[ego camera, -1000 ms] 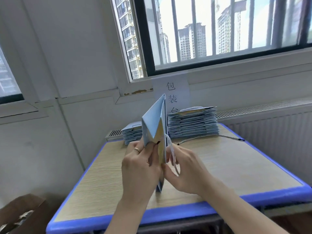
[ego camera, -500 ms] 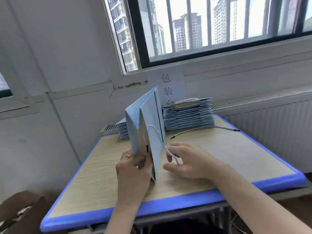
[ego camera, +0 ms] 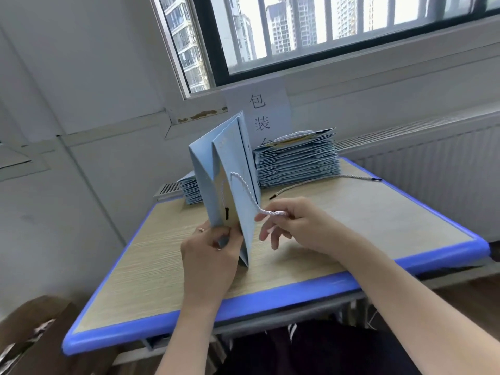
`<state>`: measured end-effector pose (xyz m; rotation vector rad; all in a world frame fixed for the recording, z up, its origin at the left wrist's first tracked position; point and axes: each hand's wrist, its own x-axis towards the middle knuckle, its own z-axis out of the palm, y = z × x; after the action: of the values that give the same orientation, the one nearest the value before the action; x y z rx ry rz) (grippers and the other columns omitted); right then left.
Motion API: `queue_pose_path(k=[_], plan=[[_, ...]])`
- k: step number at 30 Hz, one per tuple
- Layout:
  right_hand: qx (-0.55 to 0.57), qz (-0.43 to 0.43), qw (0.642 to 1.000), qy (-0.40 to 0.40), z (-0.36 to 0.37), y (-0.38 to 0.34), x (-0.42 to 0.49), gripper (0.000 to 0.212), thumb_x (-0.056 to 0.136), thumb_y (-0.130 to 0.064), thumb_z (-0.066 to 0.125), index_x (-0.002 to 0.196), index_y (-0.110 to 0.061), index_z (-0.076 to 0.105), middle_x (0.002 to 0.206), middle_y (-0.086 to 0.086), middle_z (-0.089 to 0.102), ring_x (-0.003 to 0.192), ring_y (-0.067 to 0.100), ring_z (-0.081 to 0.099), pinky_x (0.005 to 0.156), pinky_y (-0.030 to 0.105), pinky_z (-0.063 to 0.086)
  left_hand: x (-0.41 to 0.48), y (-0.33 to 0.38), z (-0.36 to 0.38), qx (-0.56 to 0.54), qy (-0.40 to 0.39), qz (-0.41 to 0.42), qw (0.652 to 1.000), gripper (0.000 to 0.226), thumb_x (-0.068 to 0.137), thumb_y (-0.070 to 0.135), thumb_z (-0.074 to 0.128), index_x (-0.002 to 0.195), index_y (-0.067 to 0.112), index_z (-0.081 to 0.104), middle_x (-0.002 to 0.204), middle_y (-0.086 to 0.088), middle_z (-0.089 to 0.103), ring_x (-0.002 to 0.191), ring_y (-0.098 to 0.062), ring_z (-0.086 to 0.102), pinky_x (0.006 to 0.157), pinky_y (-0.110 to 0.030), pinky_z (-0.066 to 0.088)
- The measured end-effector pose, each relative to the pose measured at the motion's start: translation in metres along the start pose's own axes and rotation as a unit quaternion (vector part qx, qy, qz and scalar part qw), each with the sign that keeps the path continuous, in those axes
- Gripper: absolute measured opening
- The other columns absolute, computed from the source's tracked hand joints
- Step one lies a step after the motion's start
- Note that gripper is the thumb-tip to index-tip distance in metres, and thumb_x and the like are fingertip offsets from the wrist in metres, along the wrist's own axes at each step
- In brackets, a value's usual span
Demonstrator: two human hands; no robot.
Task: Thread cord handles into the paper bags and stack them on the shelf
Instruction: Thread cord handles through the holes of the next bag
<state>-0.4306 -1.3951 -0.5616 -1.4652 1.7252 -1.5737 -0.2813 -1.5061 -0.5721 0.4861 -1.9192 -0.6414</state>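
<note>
The surface lies under both hands. On it, beyond the right hand, stands a tall stack of flat bags. A lower stack sits beyond the left hand.

Between the hands, the paper bag stands on edge with its panels fanned apart. The left hand grips its near lower corner, fingers curled round the paper. The right hand pinches the white cord just beside the bag, and its other fingers hang loose.

The bag is held at one corner only. A sideways tug from the right hand would likely twist or tip it, or crease the panel.

The cord runs from the right hand up to the bag's face and loops back down to a black tip just above the left hand. Pulling too far could drag that tip back through its hole, and a sharp pull could tear the paper around it.

A loose cord lies beyond the right hand, near the tall stack, where a careless sweep might knock it off.
</note>
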Motion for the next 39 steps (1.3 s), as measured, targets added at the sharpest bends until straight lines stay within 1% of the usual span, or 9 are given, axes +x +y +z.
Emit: queue_pose_path(k=[3,8,15,18,20,24,28,32,39], plan=[[0.034,-0.003,0.999,-0.024,-0.001,-0.001,0.0,0.04,0.099,0.014,0.039,0.095,-0.013,0.069,0.075,0.0,0.072,0.059,0.013,0.062,0.054,0.02,0.041,0.0,0.002,-0.001,-0.024,-0.003,-0.024,0.999,0.035,0.072,0.044,0.058,0.059,0.012,0.063,0.057,-0.003,0.056,0.056,-0.027,0.051,0.06,-0.044,0.042],[0.114,0.026,0.992,-0.037,-0.005,-0.003,-0.003,0.023,0.1,0.003,0.051,0.097,-0.009,0.07,0.083,0.005,0.07,0.07,0.015,0.065,0.062,0.02,0.048,-0.001,0.006,-0.001,-0.046,-0.012,-0.032,0.998,0.023,0.078,0.033,0.064,0.063,0.015,0.063,0.061,-0.002,0.054,0.058,-0.024,0.047,0.06,-0.044,0.041],[0.058,0.035,0.998,-0.017,-0.006,-0.007,-0.004,0.02,0.085,0.002,0.072,0.092,-0.016,0.075,0.072,-0.004,0.068,0.07,0.01,0.062,0.07,0.021,0.049,-0.001,0.004,0.001,-0.059,-0.007,-0.042,0.997,0.03,0.077,0.033,0.064,0.058,0.01,0.061,0.056,-0.004,0.053,0.056,-0.021,0.045,0.06,-0.044,0.038],[0.038,0.02,0.999,-0.003,-0.003,-0.009,-0.004,0.018,0.084,-0.002,0.075,0.086,-0.02,0.075,0.073,-0.007,0.068,0.07,0.008,0.06,0.07,0.02,0.048,-0.002,0.007,0.0,-0.056,-0.006,-0.04,0.998,0.02,0.075,0.038,0.063,0.067,0.02,0.067,0.061,-0.001,0.057,0.06,-0.02,0.05,0.062,-0.041,0.04],[0.025,0.006,1.0,0.007,0.0,-0.01,-0.004,0.02,0.084,-0.003,0.076,0.084,-0.023,0.074,0.074,-0.01,0.069,0.071,0.004,0.061,0.07,0.017,0.047,-0.002,0.008,-0.001,-0.057,-0.018,-0.04,0.997,0.008,0.076,0.038,0.065,0.073,0.038,0.072,0.07,0.008,0.064,0.064,-0.017,0.059,0.063,-0.039,0.047],[0.006,-0.015,1.0,0.027,0.002,-0.009,-0.004,0.02,0.084,-0.006,0.077,0.082,-0.026,0.073,0.074,-0.012,0.069,0.071,0.001,0.062,0.07,0.016,0.047,0.0,0.008,-0.001,-0.065,-0.048,-0.035,0.996,0.056,0.083,0.009,0.074,0.073,0.064,0.067,0.086,0.023,0.068,0.074,-0.018,0.067,0.069,-0.041,0.054],[-0.027,-0.023,0.999,0.031,0.004,-0.006,-0.002,0.018,0.086,-0.004,0.072,0.082,-0.021,0.072,0.071,-0.012,0.066,0.067,0.004,0.058,0.068,0.019,0.046,-0.001,0.01,-0.001,-0.073,-0.058,-0.019,0.995,0.054,0.083,0.004,0.073,0.08,0.059,0.071,0.089,0.032,0.068,0.083,-0.012,0.068,0.071,-0.039,0.056],[-0.019,-0.031,0.998,0.047,0.004,-0.005,-0.002,0.011,0.086,-0.007,0.074,0.083,-0.018,0.072,0.074,-0.006,0.066,0.068,0.005,0.058,0.067,0.018,0.046,-0.001,0.01,-0.002,-0.076,-0.06,-0.006,0.995,0.056,0.082,0.004,0.074,0.079,0.06,0.07,0.09,0.035,0.067,0.087,-0.005,0.067,0.071,-0.018,0.052],[-0.015,-0.047,0.998,0.049,0.005,-0.003,0.0,0.015,0.085,-0.009,0.076,0.08,-0.022,0.071,0.073,-0.005,0.066,0.069,0.006,0.059,0.068,0.018,0.046,-0.001,0.007,0.001,-0.07,-0.053,0.027,0.996,0.035,0.079,0.012,0.075,0.085,0.047,0.071,0.091,0.028,0.069,0.083,-0.006,0.066,0.066,-0.015,0.047]])
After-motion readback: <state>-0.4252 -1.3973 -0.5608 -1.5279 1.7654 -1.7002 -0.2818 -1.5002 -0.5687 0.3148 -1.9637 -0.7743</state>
